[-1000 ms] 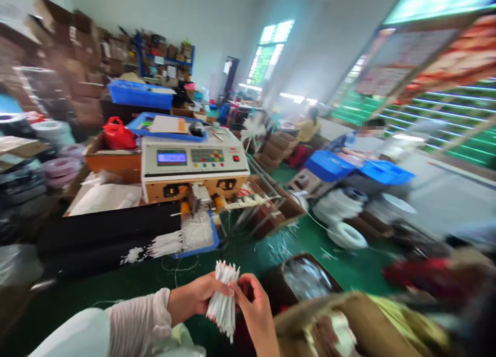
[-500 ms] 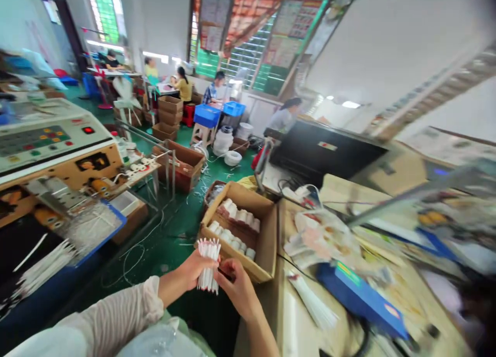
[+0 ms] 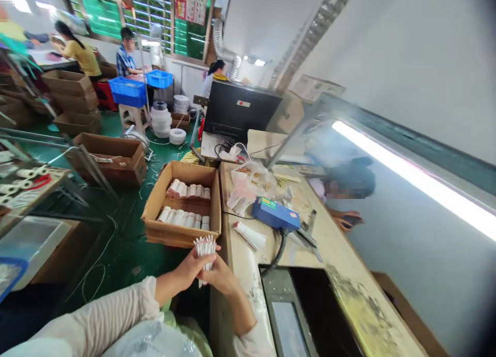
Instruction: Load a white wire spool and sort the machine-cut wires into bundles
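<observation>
A bundle of short white wires (image 3: 205,247), some with reddish tips, stands roughly upright in front of me. My left hand (image 3: 189,270) is closed round its near left side, thumb across the front. From the right, my right hand (image 3: 221,275) wraps the same bundle lower down and behind; some of its fingers are hidden. Just beyond both hands is an open cardboard box (image 3: 182,238) with two rows of similar white bundles (image 3: 184,218). Another white bundle (image 3: 251,236) lies fanned out on the bench to the right.
On the bench (image 3: 240,269) sit a blue device (image 3: 276,214) with a black cable and some plastic bags (image 3: 248,184). A lit tube lamp (image 3: 411,176) hangs at right, near a co-worker (image 3: 349,186) holding a phone-like object. White coils (image 3: 160,120) and more boxes stand on the floor.
The view has swung to the right, showing more of the bench and the lamp. My right hand's fingers, earlier bent beside the bundle, now wrap round it.
</observation>
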`<state>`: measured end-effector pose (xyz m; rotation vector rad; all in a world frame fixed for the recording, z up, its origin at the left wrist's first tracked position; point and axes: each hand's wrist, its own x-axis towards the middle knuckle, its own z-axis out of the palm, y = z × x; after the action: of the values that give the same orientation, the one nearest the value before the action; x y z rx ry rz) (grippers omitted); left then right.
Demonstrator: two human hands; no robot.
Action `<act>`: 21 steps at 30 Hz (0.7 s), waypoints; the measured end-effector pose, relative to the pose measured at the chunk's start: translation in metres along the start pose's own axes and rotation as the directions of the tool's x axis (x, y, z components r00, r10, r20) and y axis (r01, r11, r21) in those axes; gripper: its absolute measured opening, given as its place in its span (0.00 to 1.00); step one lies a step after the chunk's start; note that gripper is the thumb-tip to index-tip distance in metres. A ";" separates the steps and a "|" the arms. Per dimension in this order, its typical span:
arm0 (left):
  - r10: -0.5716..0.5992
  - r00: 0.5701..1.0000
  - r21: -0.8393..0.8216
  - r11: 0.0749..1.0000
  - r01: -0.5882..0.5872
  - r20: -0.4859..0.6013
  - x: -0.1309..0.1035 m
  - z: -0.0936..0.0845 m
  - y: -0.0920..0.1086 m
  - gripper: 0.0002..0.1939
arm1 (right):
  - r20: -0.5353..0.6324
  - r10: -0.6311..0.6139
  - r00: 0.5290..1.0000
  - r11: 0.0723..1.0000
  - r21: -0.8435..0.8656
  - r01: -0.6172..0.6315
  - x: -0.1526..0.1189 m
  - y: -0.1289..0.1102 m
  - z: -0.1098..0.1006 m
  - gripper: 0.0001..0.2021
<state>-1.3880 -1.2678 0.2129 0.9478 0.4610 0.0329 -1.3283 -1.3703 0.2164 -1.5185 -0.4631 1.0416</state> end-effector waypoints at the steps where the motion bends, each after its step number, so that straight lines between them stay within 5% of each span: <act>1: -0.006 0.999 0.050 0.999 0.004 0.049 0.004 0.002 0.002 0.24 | -0.024 0.004 1.000 1.000 0.014 -0.004 -0.001 0.002 -0.004 0.18; 8: -0.042 0.948 0.233 0.972 -0.035 0.316 0.038 0.013 0.018 0.27 | -0.236 0.001 0.972 0.998 0.054 0.012 -0.006 -0.004 -0.018 0.17; 12: -0.111 0.917 0.226 0.974 0.023 0.383 0.054 0.013 0.015 0.29 | -0.321 0.030 0.947 0.993 0.114 0.007 -0.003 -0.003 -0.015 0.14; 21: -0.182 0.836 0.135 0.982 0.130 0.517 0.079 0.013 0.003 0.48 | -0.465 0.063 0.883 0.933 0.341 0.113 0.000 -0.005 -0.007 0.17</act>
<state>-1.3112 -1.2580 0.1928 0.9630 0.0233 -0.3976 -1.3212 -1.3728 0.2206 -1.3637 0.0536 0.6542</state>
